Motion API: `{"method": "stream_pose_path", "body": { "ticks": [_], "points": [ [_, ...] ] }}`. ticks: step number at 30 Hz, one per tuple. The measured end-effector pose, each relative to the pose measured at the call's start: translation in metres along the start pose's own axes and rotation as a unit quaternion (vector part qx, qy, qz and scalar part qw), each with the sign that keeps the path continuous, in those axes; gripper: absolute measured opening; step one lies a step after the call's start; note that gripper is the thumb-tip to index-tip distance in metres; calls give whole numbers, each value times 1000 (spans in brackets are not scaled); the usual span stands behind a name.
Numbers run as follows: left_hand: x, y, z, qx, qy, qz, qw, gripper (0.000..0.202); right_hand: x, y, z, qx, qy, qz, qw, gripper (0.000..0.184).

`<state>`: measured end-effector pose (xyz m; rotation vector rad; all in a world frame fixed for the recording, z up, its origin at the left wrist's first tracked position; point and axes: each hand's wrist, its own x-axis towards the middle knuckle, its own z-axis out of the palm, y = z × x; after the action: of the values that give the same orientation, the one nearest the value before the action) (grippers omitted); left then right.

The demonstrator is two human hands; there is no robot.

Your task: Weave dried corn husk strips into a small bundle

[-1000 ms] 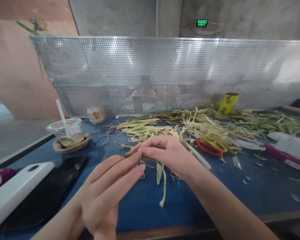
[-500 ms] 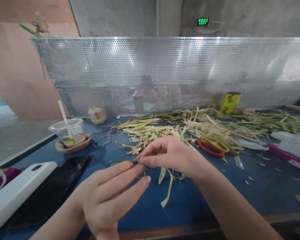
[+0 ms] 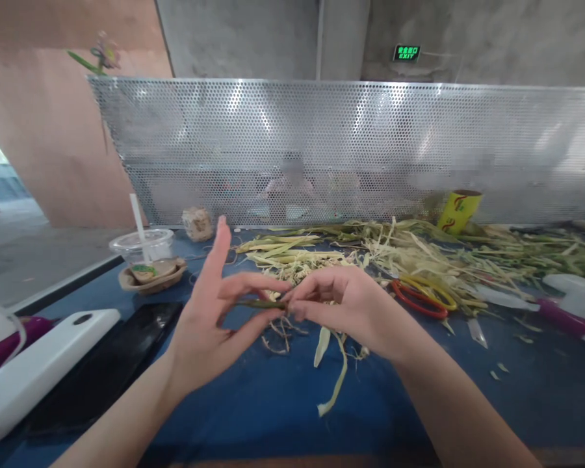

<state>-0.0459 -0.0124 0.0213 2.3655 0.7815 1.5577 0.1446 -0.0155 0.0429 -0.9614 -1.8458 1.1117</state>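
Both my hands meet over the blue table (image 3: 273, 416) around a thin greenish-brown plant stem (image 3: 251, 303). Its left part runs between the thumb and a finger of my left hand (image 3: 214, 305), while another finger points up. Close beside it, my right hand (image 3: 344, 296) pinches the stem's right end with curled fingers. Thin brown rootlike strands (image 3: 277, 338) show just below the fingertips. Under the right hand a pale dried leaf strip (image 3: 338, 383) lies on the table. My fingers partly hide the stem.
Behind the hands lie dried leaves and stalks (image 3: 409, 250). Scissors (image 3: 422, 305) with red and yellow handles and a purple-and-white tool (image 3: 563, 318) are at right. At left are a lidded plastic cup (image 3: 151, 244), a white case (image 3: 49, 370) and a black flat object (image 3: 112, 364). A perforated metal screen (image 3: 297, 130) stands behind.
My left hand has turned and moved up, its fingers now closing on the stem with one finger raised. Brown strands now show below the fingertips. The view has shifted slightly.
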Motion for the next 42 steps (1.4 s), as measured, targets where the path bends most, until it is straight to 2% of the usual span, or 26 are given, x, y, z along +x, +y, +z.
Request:
{"method": "stream_pose_path", "body": {
  "ticks": [4, 7, 11, 15, 17, 20, 22, 24, 27, 29, 31, 33, 36, 39, 42],
  "points": [
    [-1, -5, 2, -49, -37, -56, 997, 92, 2, 2, 1, 7, 9, 2, 1000, 9],
    [-4, -8, 4, -42, -49, -43, 997, 91, 2, 4, 3, -7, 2, 3, 1000, 10],
    [-6, -10, 5, 15, -55, -8, 998, 88, 0, 5, 7, -104, 5, -24, 994, 11],
    [-7, -9, 5, 54, -65, -24, 996, 88, -2, 6, 10, -232, 13, -70, 970, 12],
    [-7, -9, 6, 69, -57, -37, 995, 88, -1, 9, 13, -332, 30, -115, 936, 13],
    [-8, -9, 9, 82, -41, -41, 995, 89, 1, 14, 19, -487, 54, -174, 854, 15],
    [-9, -8, 10, 84, -35, -33, 995, 90, 2, 17, 25, -540, 76, -199, 815, 15],
    [-9, -5, 10, 71, -25, -47, 996, 91, 2, 20, 30, -559, 113, -222, 791, 17],
    [-5, 2, 7, -12, -2, -136, 991, 92, 2, 21, 33, -564, 183, -299, 748, 21],
    [-1, 7, 3, -98, 17, -214, 972, 91, 1, 20, 32, -565, 214, -368, 707, 25],
    [4, 10, 0, -183, 33, -266, 946, 92, 1, 17, 30, -571, 216, -422, 670, 30],
    [6, 11, -2, -256, 39, -291, 921, 99, 0, 15, 28, -579, 199, -456, 647, 30],
    [6, 9, -4, -328, 19, -314, 891, 110, -1, 14, 27, -565, 176, -486, 643, 28],
    [4, 6, -5, -367, -15, -312, 876, 110, 0, 15, 28, -520, 182, -482, 681, 24],
    [3, 5, -6, -381, -26, -303, 873, 108, 0, 15, 28, -487, 178, -459, 722, 20]
  ]
}}
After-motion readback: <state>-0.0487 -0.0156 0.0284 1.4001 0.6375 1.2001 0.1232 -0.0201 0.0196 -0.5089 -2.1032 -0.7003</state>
